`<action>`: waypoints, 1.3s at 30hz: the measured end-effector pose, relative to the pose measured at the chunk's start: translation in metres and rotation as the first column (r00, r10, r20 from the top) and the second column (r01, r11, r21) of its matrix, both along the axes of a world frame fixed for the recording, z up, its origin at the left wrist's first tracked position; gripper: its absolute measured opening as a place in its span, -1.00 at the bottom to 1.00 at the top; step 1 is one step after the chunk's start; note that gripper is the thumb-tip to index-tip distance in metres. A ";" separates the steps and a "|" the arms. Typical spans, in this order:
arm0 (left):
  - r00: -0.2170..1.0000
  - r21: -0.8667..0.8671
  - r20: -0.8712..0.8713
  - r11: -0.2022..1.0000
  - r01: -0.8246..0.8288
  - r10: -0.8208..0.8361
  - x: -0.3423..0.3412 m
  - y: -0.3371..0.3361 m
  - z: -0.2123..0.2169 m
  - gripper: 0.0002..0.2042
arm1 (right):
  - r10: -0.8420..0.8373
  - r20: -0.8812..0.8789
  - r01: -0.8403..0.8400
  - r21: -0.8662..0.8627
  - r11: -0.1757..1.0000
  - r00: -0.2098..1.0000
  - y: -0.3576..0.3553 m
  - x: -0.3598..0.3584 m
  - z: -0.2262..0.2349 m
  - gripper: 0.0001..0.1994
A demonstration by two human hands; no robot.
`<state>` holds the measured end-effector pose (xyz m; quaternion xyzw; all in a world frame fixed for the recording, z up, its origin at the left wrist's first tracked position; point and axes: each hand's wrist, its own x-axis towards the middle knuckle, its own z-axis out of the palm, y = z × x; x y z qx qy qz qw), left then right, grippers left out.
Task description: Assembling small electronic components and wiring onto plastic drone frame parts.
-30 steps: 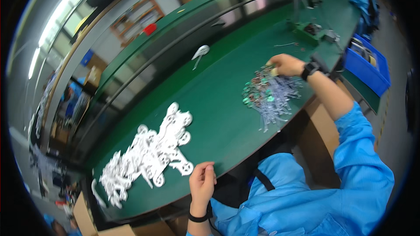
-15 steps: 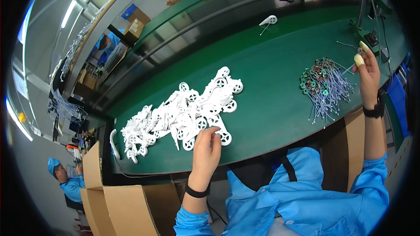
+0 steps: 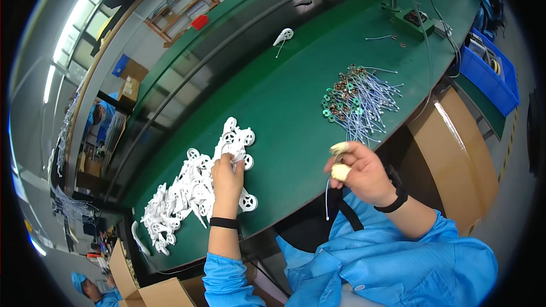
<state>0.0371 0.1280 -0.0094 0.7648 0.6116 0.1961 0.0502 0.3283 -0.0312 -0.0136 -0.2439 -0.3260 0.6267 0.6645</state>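
Observation:
A heap of white plastic parts (image 3: 182,187) with spoked round ends lies on the green bench at the left. My left hand (image 3: 228,182) is at the heap's right side, its fingers curled over one white plastic part (image 3: 230,150). Nearer to me, above the bench edge, is my right hand (image 3: 364,173), with pale yellow covers on thumb and forefinger. It pinches a wire lead (image 3: 327,199) by its small brownish end piece, mostly hidden by the fingertips; the thin wire hangs down. Beyond it lies a bundle of similar wire leads (image 3: 369,102) with green and brown ends.
One white part with a wire (image 3: 283,36) lies farther back. A green bench fixture (image 3: 414,20) stands at the far right, near a loose lead (image 3: 378,38). A blue bin (image 3: 489,71) and a cardboard box (image 3: 455,153) are beside the bench. A co-worker (image 3: 94,289) sits lower left.
My right hand has come from the fixture side toward my body, with a wire lead now hanging from it. My left hand has moved onto the white heap. The whole view has turned rightward.

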 end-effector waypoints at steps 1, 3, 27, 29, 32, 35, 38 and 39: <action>1.000 -0.001 0.000 1.000 0.011 -0.011 0.002 0.002 0.000 -0.72 | 0.022 0.008 -0.022 0.007 1.000 1.000 -0.003 -0.003 0.000 -0.64; 0.998 0.001 0.050 1.000 0.023 -0.023 0.005 0.005 0.001 -0.75 | 0.039 0.025 -0.040 0.040 0.998 0.999 -0.008 -0.003 0.000 -0.66; 0.030 -0.072 0.997 0.945 0.319 0.065 0.024 -0.191 0.025 -0.77 | 0.098 -0.082 -0.113 -0.211 0.971 0.992 -0.029 -0.025 -0.007 -0.77; -0.081 -0.127 0.982 0.907 0.402 0.173 0.029 -0.199 0.013 -0.76 | 0.103 -0.045 -0.110 -0.176 0.978 0.994 -0.029 -0.030 -0.006 -0.80; -0.204 -0.095 0.955 0.875 0.474 0.214 0.032 -0.204 -0.004 -0.77 | 0.147 -0.060 -0.155 -0.169 0.973 0.987 -0.027 -0.036 -0.004 -0.81; -0.235 -0.120 0.932 0.846 0.520 0.277 0.031 -0.208 -0.012 -0.71 | 0.144 -0.026 -0.146 -0.143 0.979 0.989 -0.028 -0.042 0.000 -0.79; -0.215 -0.157 0.930 0.851 0.501 0.298 0.033 -0.207 -0.006 -0.62 | 0.119 -0.016 -0.120 -0.089 0.989 0.993 -0.027 -0.046 -0.005 -0.75; -0.198 -0.161 0.936 0.854 0.494 0.290 0.033 -0.205 -0.007 -0.60 | 0.120 -0.027 -0.121 -0.045 0.992 0.992 -0.025 -0.046 -0.007 -0.71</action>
